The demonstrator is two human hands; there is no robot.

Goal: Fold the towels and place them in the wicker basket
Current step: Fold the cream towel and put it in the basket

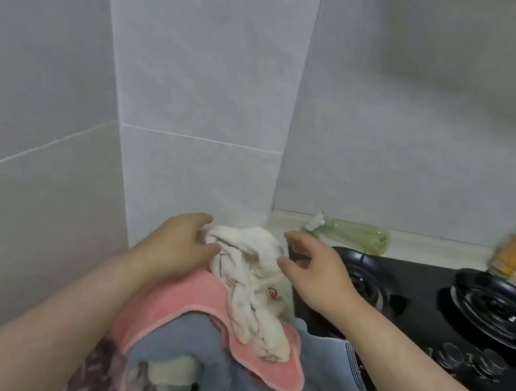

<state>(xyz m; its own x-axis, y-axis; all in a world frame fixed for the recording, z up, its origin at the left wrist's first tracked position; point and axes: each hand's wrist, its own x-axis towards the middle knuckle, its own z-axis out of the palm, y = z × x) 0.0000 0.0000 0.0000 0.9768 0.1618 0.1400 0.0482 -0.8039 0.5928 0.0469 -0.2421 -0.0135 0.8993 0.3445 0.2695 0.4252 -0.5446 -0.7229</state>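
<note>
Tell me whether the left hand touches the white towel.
Touching. The head view shows the left hand resting against the white towel at its left edge, no gap.

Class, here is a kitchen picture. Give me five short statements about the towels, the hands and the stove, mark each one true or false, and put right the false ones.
1. The white towel lies on top of the pink towel. True.
2. The white towel is neatly folded. False: it lies crumpled.
3. A bottle lies on its side behind the stove. True.
4. Both hands rest on the stove's knobs. False: the left hand and the right hand are at either side of the white towel's far end.
5. A blue towel lies under the pink towel. True.
</note>
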